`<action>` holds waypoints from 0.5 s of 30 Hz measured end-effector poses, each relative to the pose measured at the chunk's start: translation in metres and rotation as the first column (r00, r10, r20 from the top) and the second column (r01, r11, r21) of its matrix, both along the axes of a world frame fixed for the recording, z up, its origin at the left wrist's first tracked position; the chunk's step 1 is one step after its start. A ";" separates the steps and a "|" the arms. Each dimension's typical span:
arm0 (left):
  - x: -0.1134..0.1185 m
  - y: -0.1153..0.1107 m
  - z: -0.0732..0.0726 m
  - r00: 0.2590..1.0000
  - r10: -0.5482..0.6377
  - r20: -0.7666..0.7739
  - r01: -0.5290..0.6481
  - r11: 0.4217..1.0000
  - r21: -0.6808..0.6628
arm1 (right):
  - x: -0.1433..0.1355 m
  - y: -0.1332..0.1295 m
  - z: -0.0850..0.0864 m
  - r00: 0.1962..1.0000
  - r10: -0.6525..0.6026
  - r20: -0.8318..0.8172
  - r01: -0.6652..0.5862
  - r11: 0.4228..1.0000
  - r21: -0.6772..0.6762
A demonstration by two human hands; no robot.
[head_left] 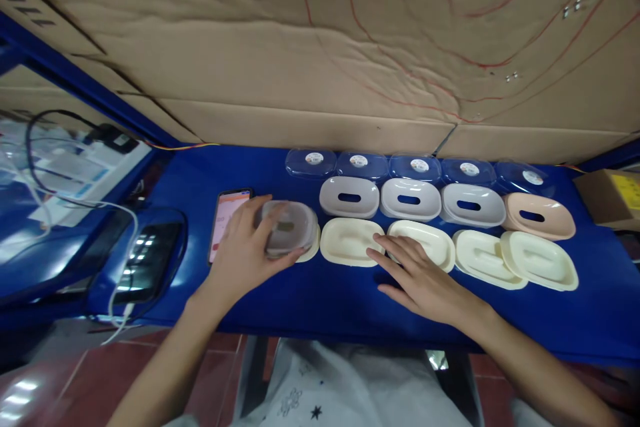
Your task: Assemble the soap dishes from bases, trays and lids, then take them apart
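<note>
the step in hand looks like handling the lidded grey dish (296, 227), just left of the centre of the frame. the left hand (243, 247) has its fingers curved round the dish's left and near sides, grasping it, with the thumb along the near edge. a cream tray (313, 252) shows under its right edge; blur hides whether the two touch.

the right hand (425, 283), right of centre, has its fingers spread and released, gripping nothing; the tips reach over the right edge of the second cream tray (345, 242), though i can't tell whether they touch it.

as i judge it, any move of the dish calls for a level, even grip on lid and body together, and the right hand is free to steady its other side.

further right on the worktop (330, 307) lie more cream trays (545, 260), with slotted grey dishes (327, 199) and a peach dish (557, 219) behind, then clear lids (297, 163) in the back row.
</note>
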State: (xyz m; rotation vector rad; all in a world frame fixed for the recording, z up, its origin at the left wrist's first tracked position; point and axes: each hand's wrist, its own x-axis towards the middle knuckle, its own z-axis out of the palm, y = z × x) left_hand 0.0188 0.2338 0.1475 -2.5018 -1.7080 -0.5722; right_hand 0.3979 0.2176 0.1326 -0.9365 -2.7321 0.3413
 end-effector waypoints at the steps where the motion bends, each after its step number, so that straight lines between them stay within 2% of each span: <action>1: -0.001 -0.008 -0.004 1.000 0.008 0.002 -0.008 1.000 -0.006 | 0.000 0.000 0.000 1.000 0.005 0.003 -0.005 1.000 -0.004; 6: 0.000 -0.024 -0.019 0.999 0.049 0.016 -0.049 0.998 -0.039 | -0.002 -0.001 0.001 0.999 0.023 0.026 -0.023 1.000 -0.014; 15: 0.006 -0.021 -0.023 0.999 0.037 -0.001 -0.037 0.999 -0.023 | -0.007 -0.004 -0.004 0.998 0.048 0.050 -0.048 0.999 -0.020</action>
